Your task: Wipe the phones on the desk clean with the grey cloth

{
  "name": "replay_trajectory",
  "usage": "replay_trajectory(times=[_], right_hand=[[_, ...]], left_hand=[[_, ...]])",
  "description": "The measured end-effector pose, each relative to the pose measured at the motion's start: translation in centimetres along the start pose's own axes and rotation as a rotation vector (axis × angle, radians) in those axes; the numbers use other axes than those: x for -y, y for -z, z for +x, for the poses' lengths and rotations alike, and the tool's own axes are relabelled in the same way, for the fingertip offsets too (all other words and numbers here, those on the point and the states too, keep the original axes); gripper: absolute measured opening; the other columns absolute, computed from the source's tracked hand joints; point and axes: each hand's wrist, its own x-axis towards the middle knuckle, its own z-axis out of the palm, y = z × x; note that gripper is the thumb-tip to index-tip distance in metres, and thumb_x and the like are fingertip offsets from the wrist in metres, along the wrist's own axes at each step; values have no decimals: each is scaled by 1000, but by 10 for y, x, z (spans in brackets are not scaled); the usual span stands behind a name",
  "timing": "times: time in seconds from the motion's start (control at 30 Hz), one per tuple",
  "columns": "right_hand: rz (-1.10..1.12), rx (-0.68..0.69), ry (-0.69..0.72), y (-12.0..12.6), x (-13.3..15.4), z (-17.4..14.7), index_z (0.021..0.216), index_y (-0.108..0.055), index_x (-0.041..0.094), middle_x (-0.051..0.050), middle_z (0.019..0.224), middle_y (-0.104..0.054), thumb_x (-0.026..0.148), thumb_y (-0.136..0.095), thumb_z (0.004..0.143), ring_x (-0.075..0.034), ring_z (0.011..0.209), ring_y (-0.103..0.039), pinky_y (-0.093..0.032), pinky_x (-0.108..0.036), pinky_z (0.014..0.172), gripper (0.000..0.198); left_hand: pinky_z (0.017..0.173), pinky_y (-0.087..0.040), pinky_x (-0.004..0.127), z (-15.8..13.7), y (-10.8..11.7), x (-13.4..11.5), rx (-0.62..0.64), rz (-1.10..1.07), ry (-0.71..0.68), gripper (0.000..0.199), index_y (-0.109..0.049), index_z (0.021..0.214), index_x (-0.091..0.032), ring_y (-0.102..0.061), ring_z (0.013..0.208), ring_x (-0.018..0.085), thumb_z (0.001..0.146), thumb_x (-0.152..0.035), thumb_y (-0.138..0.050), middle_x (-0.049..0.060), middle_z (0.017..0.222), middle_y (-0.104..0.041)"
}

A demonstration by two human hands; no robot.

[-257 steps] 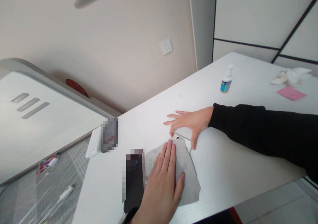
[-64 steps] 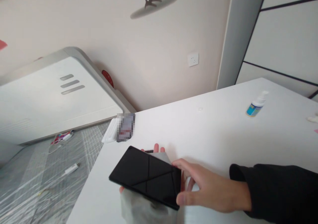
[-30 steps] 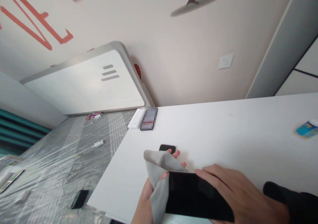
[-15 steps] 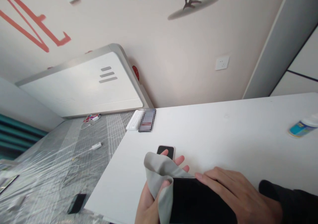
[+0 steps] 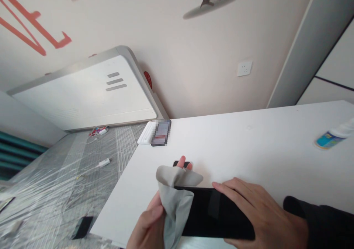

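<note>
White desk (image 5: pixel 218 149) runs beneath your work, its near corner beside the bed. Your right hand (image 5: pixel 257 208) is curled around the right end of a black-screened device (image 5: pixel 215 212), fingers along its far edge, probably to steady it while leaving the rest of the screen uncovered. Your left hand (image 5: pixel 155 216) is half-spread under a gray cloth (image 5: pixel 174 190), fingertips reaching out past it; whether it pinches anything you can't tell. The cloth folds over the device's left end, likely as a soft layer between palm and glass. No brand shows on the dark screen.

Just beyond your left fingertips lies a white-rimmed object (image 5: pixel 176 164), mostly hidden. Farther back, a white case (image 5: pixel 145 133) and a phone (image 5: pixel 162 133) with a blurred-out screen sit at the desk's edge, seemingly parked out of your way. To the right, a pump bottle (image 5: pixel 332 137) has a blue label, too small to read. On the wall, red letters (image 5: pixel 34 17) look like "VE".
</note>
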Motion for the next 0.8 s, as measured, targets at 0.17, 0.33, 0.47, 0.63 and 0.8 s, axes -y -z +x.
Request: replay_trajectory(times=[0.17, 0.33, 0.47, 0.63, 0.8], right_hand=[[-30, -27, 8, 2, 1, -1, 143, -48, 9, -11, 116, -76, 45, -70, 81, -25, 102, -74, -58, -29, 82, 75], [-39, -32, 2, 2, -1, -2, 144, -49, 9, -11, 117, -75, 46, -64, 88, -23, 104, -73, -57, -29, 84, 68], [-50, -42, 3, 0, -1, -3, 144, -51, 10, -11, 118, -75, 48, -60, 93, -23, 107, -71, -56, -30, 88, 64], [-78, -51, 11, -3, -1, -4, 144, -52, 10, -11, 118, -75, 51, -60, 95, -24, 107, -70, -57, -32, 88, 64], [-64, -53, 35, -5, -2, -4, 149, -48, 8, -13, 116, -75, 50, -58, 97, -26, 106, -70, -57, -35, 89, 68]], left_hand=[[115, -44, 49, 5, 6, -7, 254, -895, 282, 72, -50, 153, -25, -53, 142, 36, 83, -35, -57, 7, 156, -54], [128, -24, 50, 9, 6, 9, 154, -407, 385, 62, -55, 148, -29, -41, 151, 33, 92, -52, -67, 7, 158, -52], [119, -40, 50, 16, 7, 7, 4, -26, 172, 52, -63, 133, -28, -53, 139, 34, 89, -55, -70, 10, 145, -61], [96, -55, 39, 16, 18, 1, -175, 404, -90, 27, -76, 85, -25, -64, 111, 30, 89, -51, -69, 10, 128, -62], [66, -57, 25, 14, 24, -3, -29, 319, 60, 33, -78, 100, -24, -70, 83, 24, 92, -53, -65, 7, 94, -76]])
